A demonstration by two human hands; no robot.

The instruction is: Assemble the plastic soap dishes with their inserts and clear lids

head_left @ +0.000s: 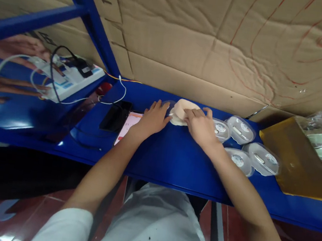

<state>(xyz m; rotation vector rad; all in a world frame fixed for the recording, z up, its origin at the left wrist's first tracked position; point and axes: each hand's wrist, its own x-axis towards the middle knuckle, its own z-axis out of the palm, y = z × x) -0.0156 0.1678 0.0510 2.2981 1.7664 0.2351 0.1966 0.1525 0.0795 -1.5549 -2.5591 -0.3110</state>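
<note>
Here, the beige piece [184, 104] lies right of the lit phone [129, 123], its long axis seemingly left to right. The right hand [201, 126] touches it, nearer than the spread left hand [153, 118]; whether either grips, I cannot tell.

I grip a peach curved piece [182, 106], smooth and matte, tilted over a flat cream piece [177, 120] on the blue tabletop [171, 153]; a clear plastic piece [171, 104] lies just beside, partly hidden.
</note>
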